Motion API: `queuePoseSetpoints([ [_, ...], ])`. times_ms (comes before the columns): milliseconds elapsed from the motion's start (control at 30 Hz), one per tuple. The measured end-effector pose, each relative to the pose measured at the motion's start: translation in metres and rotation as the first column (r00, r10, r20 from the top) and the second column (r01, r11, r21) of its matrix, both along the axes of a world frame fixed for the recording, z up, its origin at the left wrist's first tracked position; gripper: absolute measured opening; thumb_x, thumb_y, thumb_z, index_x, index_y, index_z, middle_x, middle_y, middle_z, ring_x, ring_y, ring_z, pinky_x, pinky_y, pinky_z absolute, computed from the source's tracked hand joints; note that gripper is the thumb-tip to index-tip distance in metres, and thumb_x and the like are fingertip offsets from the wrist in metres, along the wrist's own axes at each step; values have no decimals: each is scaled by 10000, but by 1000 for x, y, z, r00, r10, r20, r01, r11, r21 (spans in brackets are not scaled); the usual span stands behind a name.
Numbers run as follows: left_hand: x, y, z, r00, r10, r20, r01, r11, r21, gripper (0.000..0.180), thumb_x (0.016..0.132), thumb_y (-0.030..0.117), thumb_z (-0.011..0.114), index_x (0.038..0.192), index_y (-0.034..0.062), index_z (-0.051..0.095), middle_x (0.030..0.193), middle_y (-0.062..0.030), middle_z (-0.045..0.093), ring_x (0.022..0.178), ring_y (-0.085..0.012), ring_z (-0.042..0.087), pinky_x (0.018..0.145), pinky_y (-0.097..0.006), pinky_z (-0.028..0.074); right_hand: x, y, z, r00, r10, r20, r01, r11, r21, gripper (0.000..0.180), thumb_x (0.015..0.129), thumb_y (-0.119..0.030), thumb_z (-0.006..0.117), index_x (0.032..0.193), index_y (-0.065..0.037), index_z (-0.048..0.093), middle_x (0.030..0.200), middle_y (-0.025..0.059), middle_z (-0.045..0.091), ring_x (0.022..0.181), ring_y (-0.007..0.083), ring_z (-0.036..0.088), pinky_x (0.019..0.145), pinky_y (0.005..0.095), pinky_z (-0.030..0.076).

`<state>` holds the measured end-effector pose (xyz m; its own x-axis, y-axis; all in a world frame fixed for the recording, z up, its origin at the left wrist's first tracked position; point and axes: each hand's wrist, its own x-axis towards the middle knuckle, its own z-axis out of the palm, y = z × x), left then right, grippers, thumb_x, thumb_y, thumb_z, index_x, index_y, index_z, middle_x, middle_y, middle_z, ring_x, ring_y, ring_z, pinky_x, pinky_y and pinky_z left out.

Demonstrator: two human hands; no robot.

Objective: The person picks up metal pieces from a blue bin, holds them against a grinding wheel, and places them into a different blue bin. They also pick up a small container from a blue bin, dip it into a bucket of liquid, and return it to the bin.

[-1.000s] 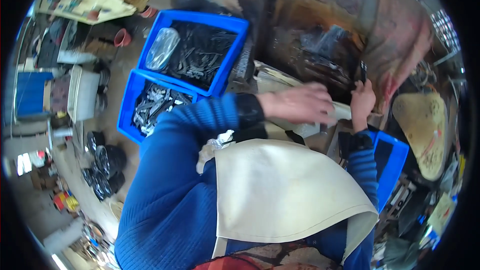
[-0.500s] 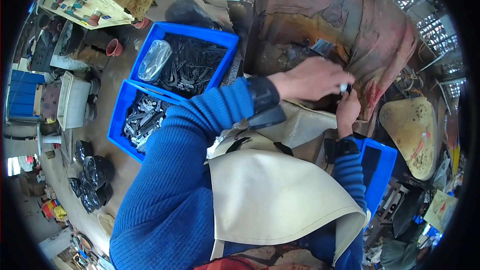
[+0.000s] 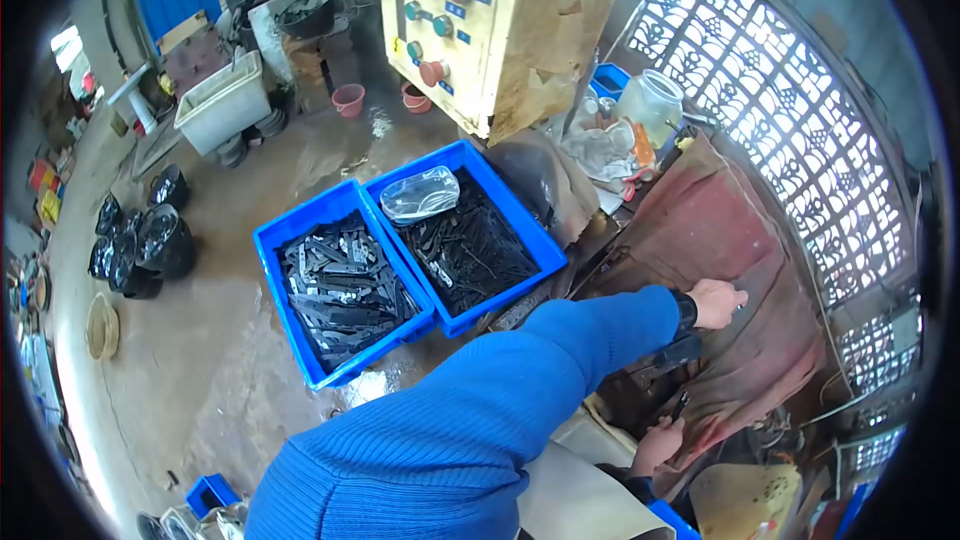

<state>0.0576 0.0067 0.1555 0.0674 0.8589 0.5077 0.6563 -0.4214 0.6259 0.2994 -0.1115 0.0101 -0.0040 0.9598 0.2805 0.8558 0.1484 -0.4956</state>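
Your left hand [image 3: 716,302] lies flat on the reddish-brown cloth [image 3: 735,240] draped over the machine at the right, fingers loosely spread and gripping nothing. Your right hand [image 3: 657,445] is lower and nearer, at the cloth's near edge, fingers closed on a small dark metal piece [image 3: 681,405]. To the left, on the wet floor, two blue crates sit side by side, touching: the near-left crate [image 3: 300,230] holds grey metal strips, the far-right crate [image 3: 520,220] holds darker pieces and a clear plastic bag [image 3: 420,194]. Beyond them stands a yellowed control box [image 3: 520,30] with round buttons
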Motion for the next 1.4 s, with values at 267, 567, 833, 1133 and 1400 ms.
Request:
queuePoseSetpoints([
  [267,14,24,-13,956,12,292,55,973,-222,335,780,123,635,1106,73,576,776,-150,640,765,-347,656,678,-429,502,8,2,-8,1000,-20,-11,19,999,-25,137,928,-113,518,861,5,538,697,154,618,551,288,608,505,400,466],
  [567,-28,-100,-57,973,-9,231,-3,999,53,226,819,173,616,997,36,644,910,-177,655,877,-372,634,773,-460,501,8,-3,-5,999,-12,45,15,998,-62,137,938,-118,505,890,-3,561,727,132,635,540,245,610,494,373,468],
  [833,-166,-297,-122,854,490,175,-506,861,57,114,854,149,616,941,96,669,887,-114,660,829,-319,643,702,-408,530,12,2,-10,995,85,-48,-89,992,-95,176,954,-137,499,976,22,571,769,123,656,552,222,620,473,339,475],
  [1133,-242,-483,-208,402,907,-124,-896,362,-256,160,828,100,573,957,99,667,897,-141,638,869,-354,620,730,-436,508,29,-14,-2,998,65,7,-64,989,-133,225,962,-157,497,1024,47,568,811,144,674,592,222,643,486,333,504],
  [1400,-280,-545,-264,223,938,-264,-939,134,-316,176,792,64,531,896,79,672,902,-174,606,854,-381,601,743,-461,495,14,0,-9,992,109,64,-94,976,-198,243,957,-172,512,1070,25,600,847,116,707,607,198,665,531,333,493],
])
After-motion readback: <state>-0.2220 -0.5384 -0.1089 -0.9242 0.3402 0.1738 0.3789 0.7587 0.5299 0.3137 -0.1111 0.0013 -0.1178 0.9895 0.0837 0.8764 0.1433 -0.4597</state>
